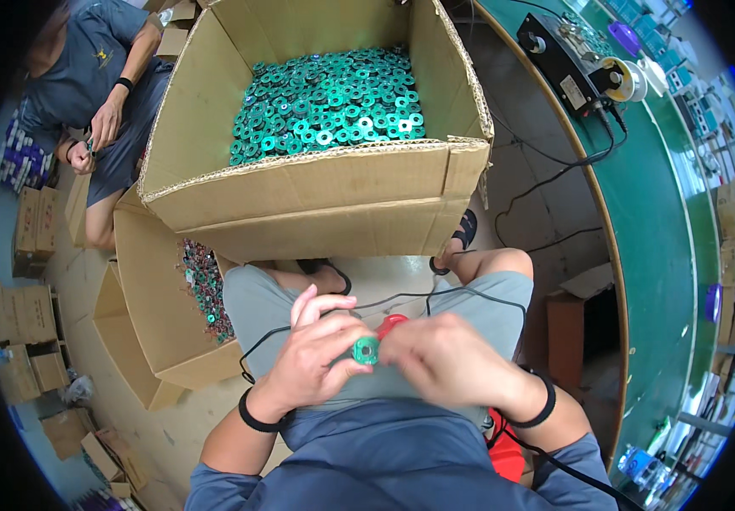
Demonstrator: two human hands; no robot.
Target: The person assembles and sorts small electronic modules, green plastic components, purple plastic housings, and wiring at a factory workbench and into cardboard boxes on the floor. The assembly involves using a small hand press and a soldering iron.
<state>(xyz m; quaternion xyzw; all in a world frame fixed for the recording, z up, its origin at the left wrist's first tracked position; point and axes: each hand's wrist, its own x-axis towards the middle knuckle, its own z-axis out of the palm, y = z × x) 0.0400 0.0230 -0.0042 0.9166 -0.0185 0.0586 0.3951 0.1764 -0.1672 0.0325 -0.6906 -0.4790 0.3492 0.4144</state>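
Above my lap, my left hand (318, 349) pinches a small green round part (366, 350) between thumb and fingers. The part has a dark hole in its middle and its flat face is turned up. Close beside it on the right is my right hand (444, 358), blurred by motion, with its fingers curled in. A red curved thing (391, 324) shows between the two hands, just beyond the right fingertips. Whether the right fingers hold it is hidden by the blur. Beyond my knees, a large open cardboard box (316, 200) holds many similar green ring-shaped parts (325, 106).
Left of my legs, a lower cardboard box (150, 298) contains small mixed parts. A green workbench (640, 255) runs along my right, carrying a black device (559, 64) and a spool (627, 81). Black cables cross my lap. Another person (99, 94) sits at far left.
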